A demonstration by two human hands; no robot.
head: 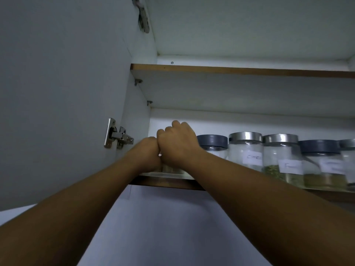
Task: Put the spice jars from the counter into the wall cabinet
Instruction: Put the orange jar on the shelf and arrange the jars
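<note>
Both hands are raised to the lower shelf [169,182] of the wall cabinet [249,35]. The left hand [147,153] and right hand [177,144] touch each other and are closed together around one spice jar [172,168]. Each grip is clamped on it. The jar is mostly hidden; only its glass base with brownish contents shows, resting at the shelf's left end.

At 3 o'clock from the hands stand five more jars in a row, touching or just beside one another:
- dark-lidded jar [212,145], contents hidden behind the right forearm;
- silver-lidded jar [245,150], labelled, contents unclear;
- second silver-lidded jar [281,158], holding green flakes;
- second dark-lidded jar [322,164], holding tan powder;
- a fifth jar [348,156], cut by the frame edge.

At 9 o'clock, the open door [57,93] carries a metal hinge [117,137]. At 12 o'clock, the upper shelf [240,71] is seen from below.
</note>
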